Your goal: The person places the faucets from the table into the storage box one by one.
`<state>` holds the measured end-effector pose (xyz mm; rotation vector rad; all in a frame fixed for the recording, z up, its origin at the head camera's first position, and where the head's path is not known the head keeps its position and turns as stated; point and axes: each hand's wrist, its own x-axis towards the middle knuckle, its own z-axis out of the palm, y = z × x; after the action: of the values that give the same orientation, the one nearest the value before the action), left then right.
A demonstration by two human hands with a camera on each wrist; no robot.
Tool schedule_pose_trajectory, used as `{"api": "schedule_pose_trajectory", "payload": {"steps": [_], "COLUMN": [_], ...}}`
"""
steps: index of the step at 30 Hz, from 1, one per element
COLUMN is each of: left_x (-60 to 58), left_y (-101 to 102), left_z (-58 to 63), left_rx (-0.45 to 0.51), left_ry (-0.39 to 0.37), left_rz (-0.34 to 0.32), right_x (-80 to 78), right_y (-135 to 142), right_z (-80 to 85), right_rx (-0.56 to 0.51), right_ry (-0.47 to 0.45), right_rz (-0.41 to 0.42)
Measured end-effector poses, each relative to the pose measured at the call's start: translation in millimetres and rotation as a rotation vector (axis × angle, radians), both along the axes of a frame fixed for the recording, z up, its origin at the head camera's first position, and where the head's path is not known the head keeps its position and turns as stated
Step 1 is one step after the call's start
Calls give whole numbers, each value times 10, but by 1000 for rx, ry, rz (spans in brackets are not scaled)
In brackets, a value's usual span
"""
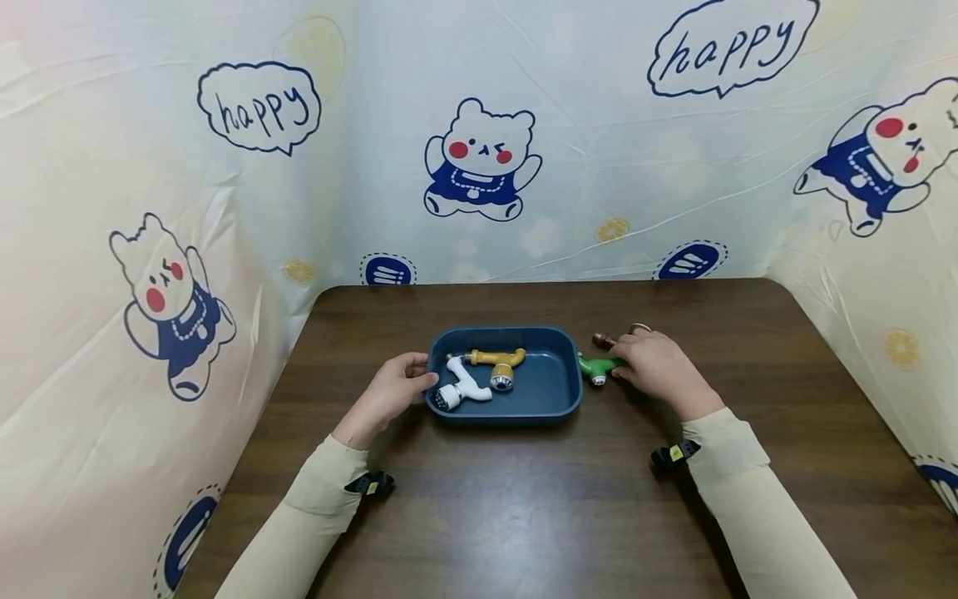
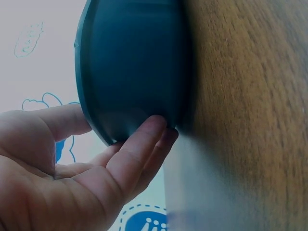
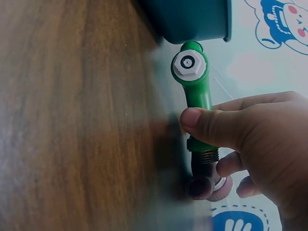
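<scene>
A dark blue tray stands on the table with a white plastic tap and a yellow tap in it. My left hand grips the tray's left end, the thumb at the rim and fingers against the outer wall. To the right of the tray, my right hand pinches a green tap between thumb and fingers. One end of the green tap is close to the tray's right wall; I cannot tell whether they touch. Behind it lies a dark brown tap, partly hidden by the right hand.
The brown wooden table extends on all sides of the tray. A pale printed cloth with bears and lettering hangs behind the table and along both sides.
</scene>
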<state>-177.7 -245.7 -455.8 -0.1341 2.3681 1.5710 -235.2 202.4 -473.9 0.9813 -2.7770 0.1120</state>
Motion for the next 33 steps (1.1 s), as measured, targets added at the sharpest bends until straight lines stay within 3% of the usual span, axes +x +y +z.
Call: {"api": "schedule_pose_trajectory", "payload": {"steps": [15,26,33], "left_x": [-8,0,-6], "left_y": [3,-22,-14], "left_z": [-2,3,-1], "left_rx": [8,16,13], "left_ry": [-14,3,-10], "left_rz": [2,-22,-3], "right_x": [37,44,73], "right_y": [81,95,75], "right_z": [71,194,254], "right_rx": [-80,-97,-74], "right_ry": [14,11,22], "right_rz": [-29,-43,-38]}}
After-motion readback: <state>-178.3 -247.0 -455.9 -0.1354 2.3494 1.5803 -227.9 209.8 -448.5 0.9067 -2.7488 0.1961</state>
